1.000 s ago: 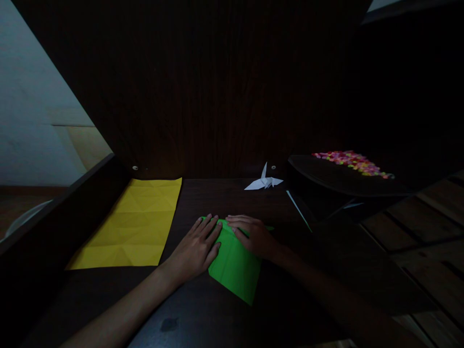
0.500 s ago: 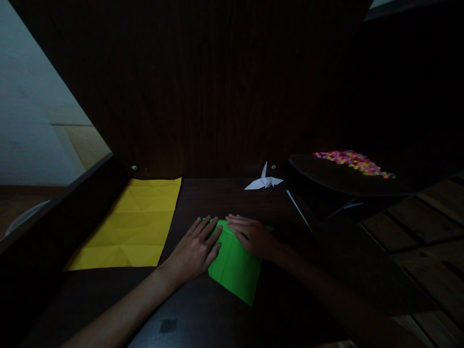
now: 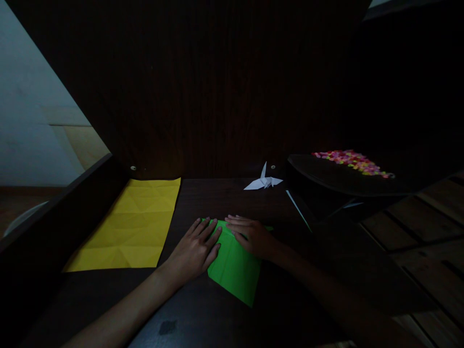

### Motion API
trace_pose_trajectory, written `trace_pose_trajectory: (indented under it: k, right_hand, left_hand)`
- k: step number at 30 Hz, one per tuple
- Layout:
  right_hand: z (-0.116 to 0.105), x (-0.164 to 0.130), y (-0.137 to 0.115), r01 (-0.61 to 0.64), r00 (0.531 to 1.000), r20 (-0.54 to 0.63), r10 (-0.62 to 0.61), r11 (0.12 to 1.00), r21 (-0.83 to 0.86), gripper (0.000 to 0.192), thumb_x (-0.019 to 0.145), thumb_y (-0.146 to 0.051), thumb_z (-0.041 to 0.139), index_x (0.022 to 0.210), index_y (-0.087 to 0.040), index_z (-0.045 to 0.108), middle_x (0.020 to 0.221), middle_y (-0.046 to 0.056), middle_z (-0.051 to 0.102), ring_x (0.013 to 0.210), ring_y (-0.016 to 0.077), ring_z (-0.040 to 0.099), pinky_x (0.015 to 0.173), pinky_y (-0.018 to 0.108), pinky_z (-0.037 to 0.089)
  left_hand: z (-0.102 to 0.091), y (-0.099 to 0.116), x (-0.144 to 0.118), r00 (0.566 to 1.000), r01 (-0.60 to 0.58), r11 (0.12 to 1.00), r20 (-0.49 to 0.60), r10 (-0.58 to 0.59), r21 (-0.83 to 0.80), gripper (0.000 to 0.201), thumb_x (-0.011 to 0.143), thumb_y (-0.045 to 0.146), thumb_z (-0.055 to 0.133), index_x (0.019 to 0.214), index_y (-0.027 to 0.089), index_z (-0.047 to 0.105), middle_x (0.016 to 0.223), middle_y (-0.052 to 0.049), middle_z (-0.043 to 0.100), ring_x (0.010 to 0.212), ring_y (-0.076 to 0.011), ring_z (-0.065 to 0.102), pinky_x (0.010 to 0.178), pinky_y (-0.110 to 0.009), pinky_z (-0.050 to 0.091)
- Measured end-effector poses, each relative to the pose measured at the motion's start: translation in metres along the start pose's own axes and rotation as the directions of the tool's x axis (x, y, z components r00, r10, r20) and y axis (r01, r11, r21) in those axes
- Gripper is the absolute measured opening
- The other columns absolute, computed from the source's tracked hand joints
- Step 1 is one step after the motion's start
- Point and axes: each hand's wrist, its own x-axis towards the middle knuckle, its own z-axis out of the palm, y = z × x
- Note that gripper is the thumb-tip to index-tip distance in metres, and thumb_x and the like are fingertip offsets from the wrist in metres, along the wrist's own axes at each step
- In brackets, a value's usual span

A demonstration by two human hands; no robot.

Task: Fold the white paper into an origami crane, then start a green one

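Both hands lie flat with fingers together on the green paper [image 3: 234, 268], the left hand [image 3: 194, 251] pinning its left edge and the right hand [image 3: 253, 237] its far right part, seemingly to flatten a crease, though the light is too dim to be sure. The paper sits near the middle of the dark table [image 3: 217, 198], right of the yellow sheet [image 3: 126, 227]. Its long axis runs far-left to near-right, one corner pointing toward the viewer.
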Motion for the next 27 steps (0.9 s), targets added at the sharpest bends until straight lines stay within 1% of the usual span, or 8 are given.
trace_pose_trajectory:
  k: [9,20,27]
  right_hand:
    - [0.0010,-0.0003,0.0010,0.004,1.000,0.007,-0.004,1.000,-0.006,0.043,0.084,-0.005,0.051,0.121,-0.018,0.065,0.132,0.009,0.060,0.125,0.0230,0.055,0.108,0.046,0.045]
    - [0.0019,0.0005,0.0014,0.018,1.000,0.004,-0.018,1.000,-0.017,0.039,0.085,-0.007,0.050,0.119,-0.015,0.066,0.130,0.011,0.061,0.124,0.0225,0.056,0.107,0.044,0.045]
    - [0.0015,0.0005,0.0015,0.042,0.999,0.011,-0.041,0.997,-0.064,0.038,0.084,-0.007,0.050,0.118,-0.014,0.067,0.129,0.012,0.062,0.122,0.0230,0.058,0.106,0.044,0.047]
  left_hand:
    - [0.0009,0.0000,-0.0001,0.999,0.003,1.000,-0.034,-0.004,-0.028,0.041,0.097,0.031,0.045,0.133,0.015,0.056,0.138,-0.016,0.054,0.128,-0.0322,0.050,0.106,-0.053,0.042]
    - [-0.0029,-0.0004,0.0012,1.000,0.002,1.000,-0.010,-0.002,-0.024,0.040,0.096,0.030,0.046,0.131,0.015,0.058,0.137,-0.016,0.056,0.127,-0.0330,0.051,0.104,-0.055,0.044]
    - [-0.0016,-0.0002,0.0005,1.000,0.011,1.000,0.010,-0.010,-0.021,0.041,0.096,0.031,0.047,0.133,0.015,0.056,0.139,-0.015,0.054,0.129,-0.0333,0.049,0.105,-0.054,0.043]
